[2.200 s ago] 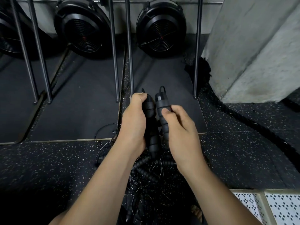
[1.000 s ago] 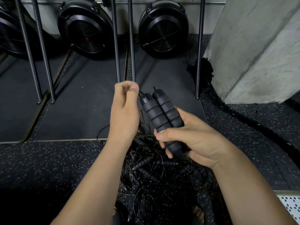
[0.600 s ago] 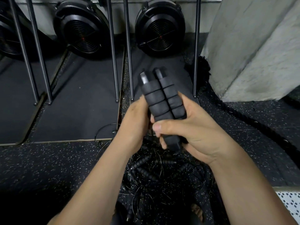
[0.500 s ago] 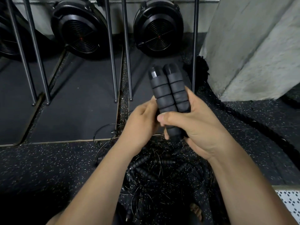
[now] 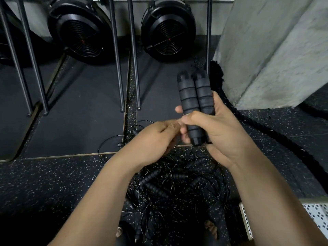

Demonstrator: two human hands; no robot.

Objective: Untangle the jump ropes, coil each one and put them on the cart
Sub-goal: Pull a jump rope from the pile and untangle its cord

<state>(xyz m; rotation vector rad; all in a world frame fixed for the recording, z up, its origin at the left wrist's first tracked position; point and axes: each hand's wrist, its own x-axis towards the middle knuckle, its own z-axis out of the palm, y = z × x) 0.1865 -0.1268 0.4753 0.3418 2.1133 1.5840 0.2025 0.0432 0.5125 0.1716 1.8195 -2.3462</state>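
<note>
Two black fans [image 5: 80,31] are standing behind. The left hand [image 5: 159,137] is curling just beside the right hand [image 5: 213,128]; whether it is pinching anything, I cannot tell. The right is gripping two foam handles [image 5: 194,96] upright, side by side, above the tangled jump ropes [image 5: 170,189] on the floor [image 5: 44,183].

- I see open speckled floor [image 5: 44,183] left of the tangled jump ropes [image 5: 170,189].
- Steel poles [image 5: 117,59] stand across the mats [image 5: 76,112] ahead, with gaps between them.
- A concrete pillar [image 5: 275,50] and a thick rope [image 5: 266,132] block my right.
- The handles [image 5: 188,93] in my right hand [image 5: 221,132] sit just before one pole.
</note>
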